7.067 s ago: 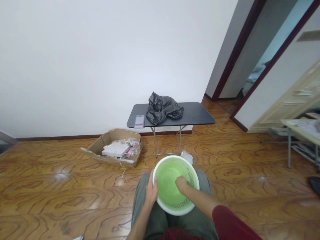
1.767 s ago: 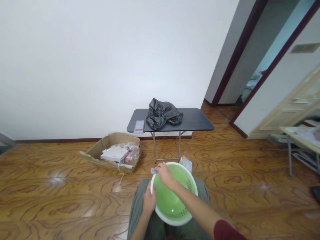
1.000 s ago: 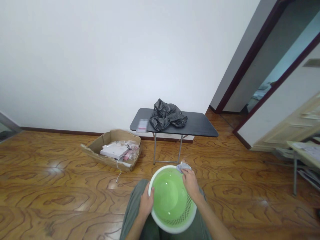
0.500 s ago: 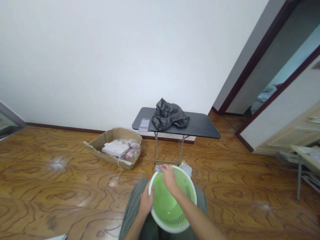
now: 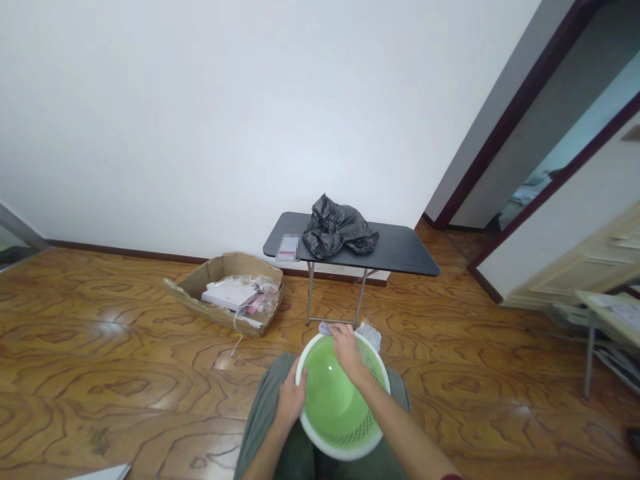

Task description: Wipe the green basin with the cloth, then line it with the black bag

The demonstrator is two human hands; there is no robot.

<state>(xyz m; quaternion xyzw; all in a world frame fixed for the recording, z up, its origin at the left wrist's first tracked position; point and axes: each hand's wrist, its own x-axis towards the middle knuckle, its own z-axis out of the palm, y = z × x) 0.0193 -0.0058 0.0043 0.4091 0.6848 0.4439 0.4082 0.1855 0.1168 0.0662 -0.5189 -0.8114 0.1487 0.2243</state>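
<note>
A round green basket [image 5: 327, 393] with a white rim and slotted sides rests on my lap, its opening facing up toward me. On its left side, my left hand [image 5: 291, 395] grips the rim, thumb inside and the other fingers hidden beneath. My right hand [image 5: 347, 348] reaches across the opening to the far rim. Its fingers are closed on a small pale cloth [image 5: 326, 329], pressed against that rim. Part of the cloth is hidden under the fingers.
Ahead stands a black folding table [image 5: 400, 247] bearing a crumpled black plastic bag [image 5: 337, 230]. A torn cardboard box [image 5: 193, 293] with white and pink items sits on the floor to the left. Behind the basket lies a clear plastic bag [image 5: 370, 335]. Another table [image 5: 607, 310] stands at right.
My right hand and the cloth have slid a little to the right along the far rim. My left hand keeps its hold on the left side.
</note>
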